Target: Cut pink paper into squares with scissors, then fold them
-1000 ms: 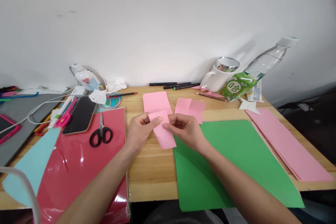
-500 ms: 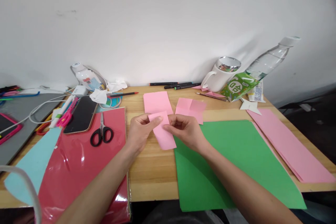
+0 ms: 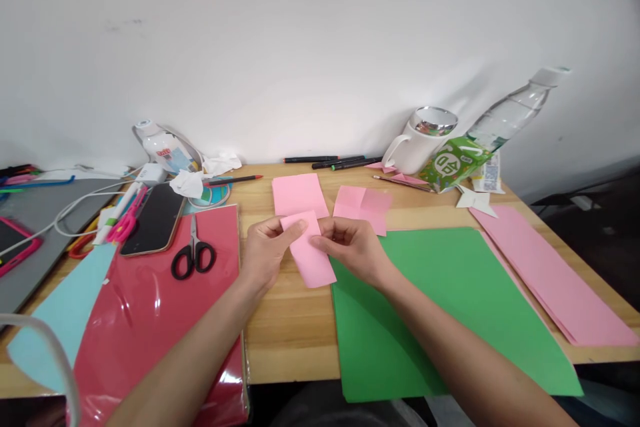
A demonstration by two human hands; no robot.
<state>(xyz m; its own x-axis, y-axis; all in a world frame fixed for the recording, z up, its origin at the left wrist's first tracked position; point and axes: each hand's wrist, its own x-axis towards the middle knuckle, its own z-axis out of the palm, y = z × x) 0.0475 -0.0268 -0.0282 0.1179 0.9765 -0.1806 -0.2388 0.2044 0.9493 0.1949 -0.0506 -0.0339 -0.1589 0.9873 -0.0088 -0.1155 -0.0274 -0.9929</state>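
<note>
Both hands hold one small pink paper strip [image 3: 311, 261] just above the wooden table [image 3: 290, 320]. My left hand [image 3: 267, 251] pinches its upper left edge between thumb and fingers. My right hand [image 3: 353, 247] pinches its right edge, fingers curled. The strip's lower end hangs free toward me. Two more pink paper pieces lie just beyond the hands: a flat one [image 3: 298, 193] and a creased one [image 3: 364, 205].
A green sheet [image 3: 450, 307] lies right of the hands, a red sheet [image 3: 150, 320] with black scissors [image 3: 193, 255] left. Long pink strips [image 3: 550, 273] sit far right. A white mug [image 3: 420, 139], water bottle [image 3: 510, 113], markers [image 3: 330, 161] and a phone [image 3: 155, 219] line the back.
Almost nothing differs; the hands keep their grip on the pink strip, which has tilted and shifted very slightly.
</note>
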